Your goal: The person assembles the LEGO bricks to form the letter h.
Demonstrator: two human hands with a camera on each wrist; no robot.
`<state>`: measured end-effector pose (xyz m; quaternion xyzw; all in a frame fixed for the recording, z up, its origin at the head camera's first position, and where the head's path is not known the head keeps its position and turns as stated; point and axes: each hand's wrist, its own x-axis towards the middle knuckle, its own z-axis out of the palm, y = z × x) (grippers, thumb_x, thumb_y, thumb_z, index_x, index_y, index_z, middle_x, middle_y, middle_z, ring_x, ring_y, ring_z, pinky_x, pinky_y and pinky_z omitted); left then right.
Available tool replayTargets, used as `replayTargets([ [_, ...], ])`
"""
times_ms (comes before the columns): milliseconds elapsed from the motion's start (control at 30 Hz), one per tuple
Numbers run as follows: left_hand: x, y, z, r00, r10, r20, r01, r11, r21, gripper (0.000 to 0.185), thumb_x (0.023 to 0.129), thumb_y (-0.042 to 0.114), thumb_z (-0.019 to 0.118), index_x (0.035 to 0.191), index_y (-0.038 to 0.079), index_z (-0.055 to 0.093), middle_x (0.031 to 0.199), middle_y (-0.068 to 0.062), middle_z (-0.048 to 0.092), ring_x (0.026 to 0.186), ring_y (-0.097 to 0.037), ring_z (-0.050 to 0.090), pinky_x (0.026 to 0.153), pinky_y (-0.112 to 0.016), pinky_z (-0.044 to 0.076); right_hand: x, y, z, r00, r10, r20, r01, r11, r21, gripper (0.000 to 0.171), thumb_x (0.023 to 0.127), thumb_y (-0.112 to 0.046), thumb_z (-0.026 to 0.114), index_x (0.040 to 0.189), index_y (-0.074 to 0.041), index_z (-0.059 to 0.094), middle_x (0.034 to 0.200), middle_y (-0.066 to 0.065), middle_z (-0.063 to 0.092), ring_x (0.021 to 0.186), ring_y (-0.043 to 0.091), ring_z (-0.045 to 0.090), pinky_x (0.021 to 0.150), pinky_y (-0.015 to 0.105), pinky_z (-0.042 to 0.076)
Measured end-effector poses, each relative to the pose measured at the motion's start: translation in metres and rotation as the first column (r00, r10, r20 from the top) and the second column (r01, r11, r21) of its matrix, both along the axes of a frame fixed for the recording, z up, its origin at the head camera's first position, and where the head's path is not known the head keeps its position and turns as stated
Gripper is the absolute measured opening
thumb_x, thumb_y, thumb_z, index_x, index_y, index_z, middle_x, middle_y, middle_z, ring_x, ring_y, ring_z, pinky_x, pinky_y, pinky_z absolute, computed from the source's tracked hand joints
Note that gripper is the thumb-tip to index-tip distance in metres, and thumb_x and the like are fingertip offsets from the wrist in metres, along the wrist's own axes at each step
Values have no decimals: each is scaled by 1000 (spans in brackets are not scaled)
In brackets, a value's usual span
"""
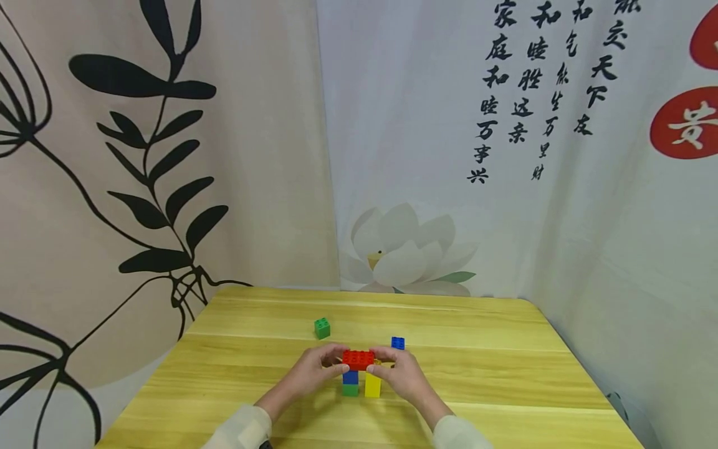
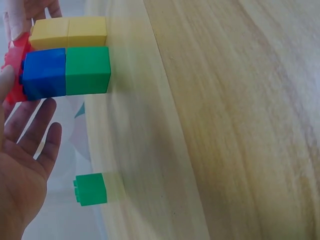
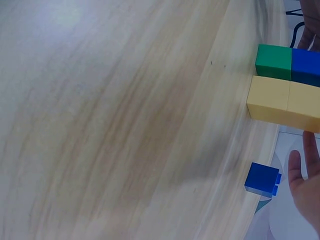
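Note:
A red block (image 1: 358, 360) with studs on top lies level across two short columns. My left hand (image 1: 316, 369) pinches its left end, and my right hand (image 1: 401, 372) pinches the right end. The left column is a blue block (image 2: 45, 72) on a green block (image 2: 87, 70); beside it stands a column of two yellow blocks (image 3: 282, 102). In the left wrist view, blue studs show at the red block's underside; I cannot tell whether it is fully pressed down. The red block is out of sight in the right wrist view.
A loose green block (image 1: 322, 328) stands on the wooden table (image 1: 252, 355) beyond my left hand. One loose blue block (image 1: 397, 343) is just beyond my right hand. A printed curtain (image 1: 269, 156) hangs behind the table's far edge.

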<state>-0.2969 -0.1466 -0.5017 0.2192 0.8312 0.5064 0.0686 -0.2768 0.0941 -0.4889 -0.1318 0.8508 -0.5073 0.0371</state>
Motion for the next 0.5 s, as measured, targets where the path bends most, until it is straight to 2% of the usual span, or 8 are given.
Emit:
replayTargets([
  [200, 1, 0, -1, 1000, 2, 20, -2, 999, 36, 39, 93, 33, 67, 128, 17, 63, 121, -5, 68, 103, -18, 64, 81, -23, 55, 0, 0, -3, 1000, -6, 21, 6, 1000, -11, 48, 89, -35, 71, 131, -11, 63, 127, 9, 67, 113, 27, 61, 92, 46, 53],
  [500, -2, 0, 4, 1000, 6, -18, -6, 999, -44, 41, 91, 33, 69, 127, 14, 64, 115, -2, 70, 98, -14, 63, 81, -23, 53, 2, 1, -3, 998, -8, 68, 12, 998, -59, 51, 88, -28, 74, 134, -12, 60, 131, 11, 65, 111, 27, 60, 87, 38, 57],
])
